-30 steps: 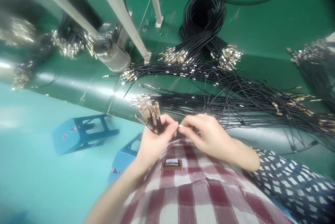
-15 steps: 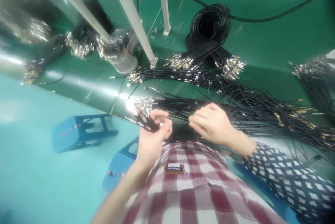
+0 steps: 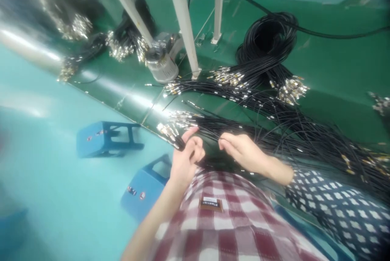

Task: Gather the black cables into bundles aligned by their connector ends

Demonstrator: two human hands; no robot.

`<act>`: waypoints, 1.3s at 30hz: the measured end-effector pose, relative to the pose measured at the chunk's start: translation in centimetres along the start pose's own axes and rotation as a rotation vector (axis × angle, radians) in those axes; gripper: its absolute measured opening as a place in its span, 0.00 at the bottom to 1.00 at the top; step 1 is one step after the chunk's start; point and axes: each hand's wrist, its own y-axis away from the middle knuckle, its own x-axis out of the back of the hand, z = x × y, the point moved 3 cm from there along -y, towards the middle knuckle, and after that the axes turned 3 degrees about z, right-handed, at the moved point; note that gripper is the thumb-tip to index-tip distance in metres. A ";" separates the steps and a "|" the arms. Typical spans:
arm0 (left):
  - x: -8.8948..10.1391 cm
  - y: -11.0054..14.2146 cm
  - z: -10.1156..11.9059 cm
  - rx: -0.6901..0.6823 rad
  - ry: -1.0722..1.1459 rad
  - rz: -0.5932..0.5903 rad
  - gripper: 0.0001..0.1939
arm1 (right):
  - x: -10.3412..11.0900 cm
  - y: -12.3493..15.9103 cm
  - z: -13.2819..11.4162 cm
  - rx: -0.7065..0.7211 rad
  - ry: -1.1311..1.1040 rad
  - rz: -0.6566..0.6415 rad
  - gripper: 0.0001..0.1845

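Note:
My left hand (image 3: 189, 155) is closed around a small bunch of black cables (image 3: 180, 144), whose silver connector ends stick out to the upper left. Its index finger is raised towards the pile. Across a small gap, my right hand (image 3: 240, 151) pinches a thin black cable (image 3: 211, 133) that runs towards my left index finger. Just beyond both hands lies a long bundle of black cables (image 3: 210, 123) with silver tips at its left end. Part of the bundle is hidden behind my right hand.
A coiled cable bundle (image 3: 265, 45) lies farther back on the green table (image 3: 332, 57). Near the white posts (image 3: 183, 21) stands a grey-white machine (image 3: 163, 66). More cable bundles (image 3: 122, 45) sit at the far left. Blue stools (image 3: 91, 139) stand on the floor.
The view has shifted, so the table things appear farther right. My left index finger has stretched out towards the pile, and a cable now shows between my hands.

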 end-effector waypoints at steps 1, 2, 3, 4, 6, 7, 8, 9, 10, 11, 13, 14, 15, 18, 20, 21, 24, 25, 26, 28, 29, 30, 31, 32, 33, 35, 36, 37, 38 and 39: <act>0.0 0.0 -0.2 0.021 0.003 0.001 0.22 | -0.7 -0.5 -0.8 -0.059 -0.063 -0.011 0.19; 0.1 0.0 -0.3 0.043 -0.010 0.010 0.22 | -1.4 -0.9 -1.5 -0.092 -0.097 -0.022 0.19; 0.2 0.0 -0.5 0.064 -0.035 0.024 0.21 | -2.1 -1.3 -2.1 -0.096 -0.100 -0.038 0.19; 0.5 0.1 -0.6 0.078 -0.061 0.040 0.19 | -2.7 -1.5 -2.4 -0.079 -0.074 -0.058 0.18; 1.3 0.3 -0.7 0.089 -0.076 0.073 0.16 | -3.5 -1.4 -2.0 0.004 0.053 -0.101 0.17; 1.9 0.4 -0.8 0.084 -0.055 0.092 0.17 | -3.7 -1.1 -1.2 0.057 0.133 -0.124 0.17; 2.6 0.5 -0.9 0.075 -0.014 0.112 0.17 | -3.7 -0.6 -0.2 0.110 0.206 -0.149 0.17; 3.3 0.5 -1.1 0.064 0.037 0.134 0.17 | -3.5 0.0 1.1 0.152 0.264 -0.171 0.18; 4.1 0.6 -1.3 0.058 0.090 0.159 0.17 | -3.2 0.6 2.5 0.180 0.299 -0.191 0.19; 4.9 0.6 -1.7 0.062 0.136 0.178 0.16 | -2.9 1.1 3.9 0.198 0.308 -0.218 0.19; 6.2 0.6 -2.4 0.099 0.196 0.195 0.17 | -2.6 1.3 6.1 0.180 0.267 -0.270 0.19; 6.6 0.6 -2.8 0.124 0.214 0.195 0.18 | -2.6 0.8 7.0 0.142 0.244 -0.271 0.19; 6.9 0.5 -3.0 0.140 0.228 0.195 0.19 | -2.8 -0.1 7.7 0.084 0.241 -0.242 0.18; 6.9 0.4 -3.2 0.130 0.270 0.171 0.21 | -4.1 -4.1 9.5 -0.097 0.407 -0.056 0.10; 6.6 0.3 -3.1 0.112 0.302 0.154 0.21 | -5.2 -6.4 10.5 -0.118 0.523 -0.001 0.06; 6.4 0.3 -3.1 0.108 0.321 0.160 0.22 | -5.7 -7.3 10.9 -0.102 0.547 -0.005 0.05; 6.3 0.1 -3.2 0.108 0.389 0.212 0.24 | -5.9 -7.8 11.7 -0.051 0.543 -0.020 0.08; 6.3 0.0 -3.2 0.113 0.405 0.218 0.24 | -5.5 -7.4 11.8 -0.044 0.544 -0.008 0.09; 6.2 -0.2 -3.2 0.121 0.409 0.215 0.24 | -5.1 -6.9 11.6 -0.045 0.540 0.015 0.09; 5.8 -0.5 -3.0 0.130 0.375 0.185 0.20 | -4.0 -5.7 10.8 -0.073 0.480 0.084 0.09; 5.5 -0.6 -2.8 0.130 0.343 0.165 0.16 | -3.5 -5.1 10.1 -0.098 0.409 0.116 0.08; 5.1 -0.7 -2.5 0.127 0.304 0.145 0.11 | -3.1 -4.4 9.4 -0.124 0.309 0.135 0.07; 4.7 -0.9 -2.2 0.122 0.266 0.129 0.07 | -2.7 -3.7 8.6 -0.150 0.187 0.137 0.06; 4.2 -1.0 -1.9 0.116 0.231 0.116 0.07 | -2.4 -3.0 7.8 -0.174 0.056 0.122 0.07; 3.7 -1.1 -1.5 0.111 0.202 0.105 0.09 | -2.2 -2.2 7.0 -0.196 -0.074 0.097 0.07; 2.8 -1.2 -1.1 0.101 0.155 0.094 0.14 | -1.7 -0.5 5.7 -0.231 -0.273 0.050 0.09; 2.5 -1.3 -0.9 0.092 0.135 0.095 0.16 | -1.4 0.3 5.4 -0.243 -0.328 0.033 0.10; 2.2 -1.4 -0.8 0.083 0.114 0.100 0.16 | -1.1 1.2 5.1 -0.248 -0.352 0.017 0.10; 1.9 -1.5 -0.7 0.074 0.093 0.112 0.15 | -0.7 1.9 5.0 -0.242 -0.350 -0.005 0.10; 1.8 -1.5 -0.7 0.066 0.071 0.127 0.13 | -0.4 2.5 4.9 -0.225 -0.330 -0.036 0.10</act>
